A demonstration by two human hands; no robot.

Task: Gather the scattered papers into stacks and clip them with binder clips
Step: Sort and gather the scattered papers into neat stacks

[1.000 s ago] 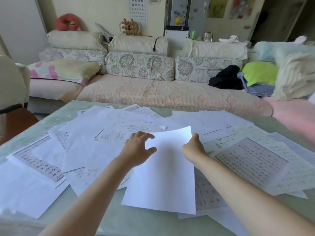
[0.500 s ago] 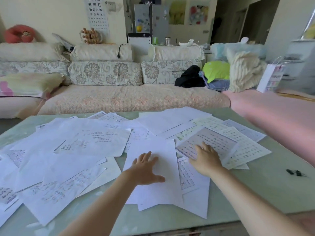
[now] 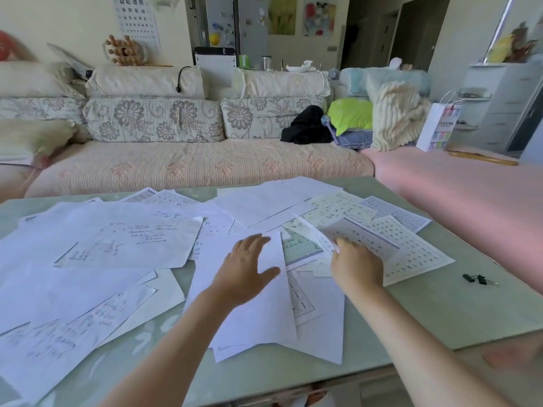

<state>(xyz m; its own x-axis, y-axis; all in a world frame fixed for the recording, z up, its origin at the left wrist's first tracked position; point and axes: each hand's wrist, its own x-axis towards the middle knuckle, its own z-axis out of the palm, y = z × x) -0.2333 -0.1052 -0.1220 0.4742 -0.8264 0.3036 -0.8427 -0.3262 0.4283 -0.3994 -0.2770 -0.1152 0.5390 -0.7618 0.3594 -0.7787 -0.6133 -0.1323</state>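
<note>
Head view: left hand (image 3: 246, 268) flat, fingers spread, pinning blank sheet (image 3: 258, 318); right hand (image 3: 357, 265) pinches printed sheet (image 3: 361, 233). We should slide it over squarely, edges aligned.

The right hand (image 3: 357, 264) hides its own fingertips behind its knuckles at the edge of a printed sheet (image 3: 363, 234), and that edge is smeared with blur, so whether they pinch it cannot be told. The left hand (image 3: 244, 270) covers the upper middle of a blank sheet (image 3: 255, 318). Papers (image 3: 58, 342) at lower left run off the frame's edge, their handwriting too small to read. The binder clips (image 3: 479, 279) at right are tiny dark specks — their number is unclear. The surface (image 3: 440, 312) is cut off at the bottom.
</note>
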